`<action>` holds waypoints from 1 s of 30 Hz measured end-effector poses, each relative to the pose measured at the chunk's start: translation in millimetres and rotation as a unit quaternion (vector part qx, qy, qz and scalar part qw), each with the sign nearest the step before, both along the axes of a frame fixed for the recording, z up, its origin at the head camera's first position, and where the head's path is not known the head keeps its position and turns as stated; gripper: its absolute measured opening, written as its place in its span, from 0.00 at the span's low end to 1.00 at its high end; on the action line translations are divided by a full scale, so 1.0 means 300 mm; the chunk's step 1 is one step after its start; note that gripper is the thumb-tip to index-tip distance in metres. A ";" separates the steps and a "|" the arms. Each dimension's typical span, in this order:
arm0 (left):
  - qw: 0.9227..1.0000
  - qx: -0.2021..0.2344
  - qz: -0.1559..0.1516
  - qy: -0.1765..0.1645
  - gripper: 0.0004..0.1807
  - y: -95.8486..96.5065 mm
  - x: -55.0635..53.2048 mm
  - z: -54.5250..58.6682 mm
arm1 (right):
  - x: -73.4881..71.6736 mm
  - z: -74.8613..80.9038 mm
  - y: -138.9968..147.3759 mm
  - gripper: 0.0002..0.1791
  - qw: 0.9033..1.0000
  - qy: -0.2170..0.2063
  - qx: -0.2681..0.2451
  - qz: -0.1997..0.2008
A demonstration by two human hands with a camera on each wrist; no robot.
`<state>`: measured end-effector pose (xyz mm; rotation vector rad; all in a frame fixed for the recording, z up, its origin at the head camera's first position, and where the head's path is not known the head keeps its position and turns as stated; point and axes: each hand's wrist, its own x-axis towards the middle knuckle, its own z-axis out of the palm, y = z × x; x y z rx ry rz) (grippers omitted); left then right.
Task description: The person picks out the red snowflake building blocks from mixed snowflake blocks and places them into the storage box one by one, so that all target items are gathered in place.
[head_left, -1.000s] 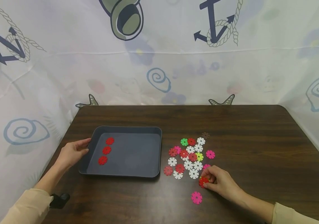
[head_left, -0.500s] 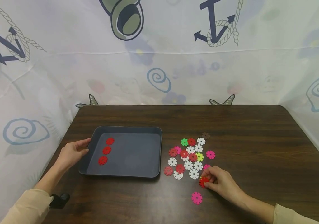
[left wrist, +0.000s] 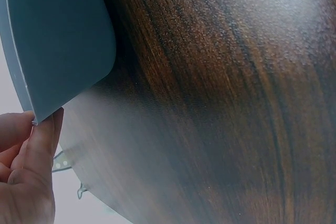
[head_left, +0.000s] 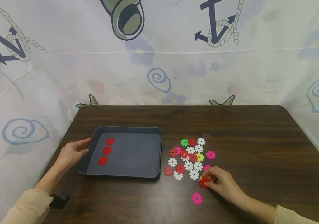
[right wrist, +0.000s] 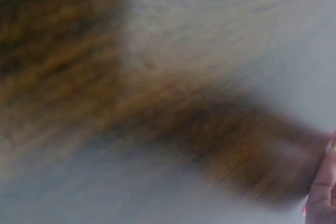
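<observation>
My left hand (head_left: 72,154) pinches the left rim of a dark grey rectangular tray (head_left: 148,130); in the left wrist view, thumb and fingers (left wrist: 39,153) sit either side of its edge. Three red notched plastic discs (head_left: 106,150) lie in a slanting column inside, near the tray's left side. To the right of the tray, my right hand (head_left: 222,182) pinches a red disc (head_left: 203,183) between thumb and fingertips, close over the table. A yellow-green edge peeks out behind that disc. In the blurred right wrist view, only part of the right hand (right wrist: 323,187) shows.
Between tray and right hand lies a loose pile of discs, several white (head_left: 188,165), several red (head_left: 180,169), others pink, a green one (head_left: 184,142) and a brown one (head_left: 205,136). A pink disc (head_left: 197,198) lies apart nearer the front. Behind the brown table (head_left: 260,133) hangs a printed cloth (head_left: 176,77).
</observation>
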<state>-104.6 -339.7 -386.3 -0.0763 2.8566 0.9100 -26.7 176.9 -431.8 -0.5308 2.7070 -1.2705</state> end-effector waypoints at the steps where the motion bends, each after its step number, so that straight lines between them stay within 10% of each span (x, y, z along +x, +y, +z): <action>1: 1.000 0.000 0.000 0.000 0.26 -0.001 0.001 0.001 | -0.002 0.001 0.000 0.11 1.000 -0.003 -0.003 0.000; 18: 1.000 0.021 -0.001 0.008 0.26 -0.001 0.011 0.001 | -0.079 0.068 -0.033 0.14 0.978 -0.162 -0.129 0.022; 30: 1.000 0.009 -0.004 0.018 0.26 0.005 0.011 0.004 | -0.123 0.137 -0.225 0.13 0.971 -0.152 -0.180 0.048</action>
